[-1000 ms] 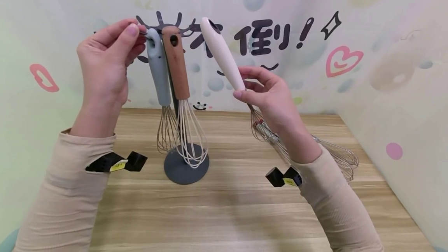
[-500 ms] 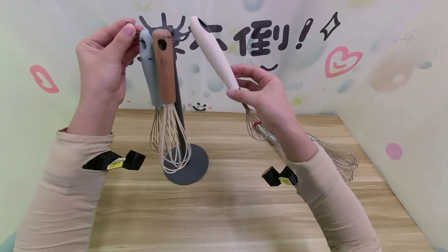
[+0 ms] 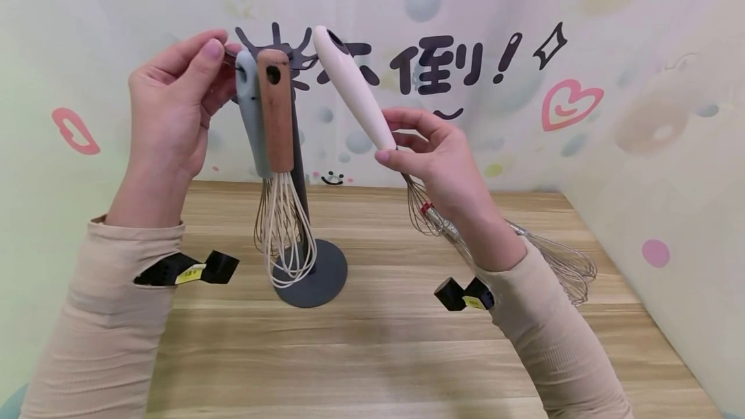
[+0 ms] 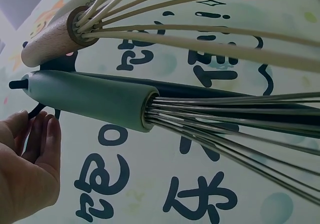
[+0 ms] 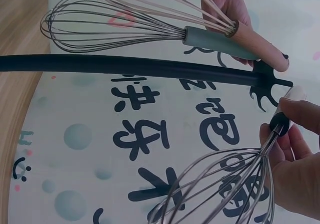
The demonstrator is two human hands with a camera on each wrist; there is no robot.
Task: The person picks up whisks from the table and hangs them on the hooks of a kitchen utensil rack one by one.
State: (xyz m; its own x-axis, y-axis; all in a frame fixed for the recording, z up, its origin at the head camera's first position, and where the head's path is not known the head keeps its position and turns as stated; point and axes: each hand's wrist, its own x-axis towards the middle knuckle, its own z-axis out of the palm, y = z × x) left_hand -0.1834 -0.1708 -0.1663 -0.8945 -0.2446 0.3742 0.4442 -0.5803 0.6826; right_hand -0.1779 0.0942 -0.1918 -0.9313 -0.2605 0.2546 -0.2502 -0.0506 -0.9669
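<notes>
Wooden table point(image 3: 407, 354), right hand point(image 3: 442, 167) pinching white whisk point(image 3: 349, 86), left hand point(image 3: 174, 105) pinching rack hook point(image 3: 233, 60).

Wood-grain desk point(image 3: 396, 354), pale planks, set against a printed wall at back and right. On it: round dark grey stand base point(image 3: 317, 277), left of centre, toward the back. A steel whisk point(image 3: 567, 264) lies near the right edge, wires partly behind a sleeve.

White-handled whisk point(image 3: 352, 89): held tilted, handle end up-left beside the rack's hooks, steel wires down-right. Grey-handled whisk point(image 3: 251, 118) and wooden-handled whisk point(image 3: 276, 112): hung side by side, wires down, on dark utensil rack point(image 3: 311, 273).
</notes>
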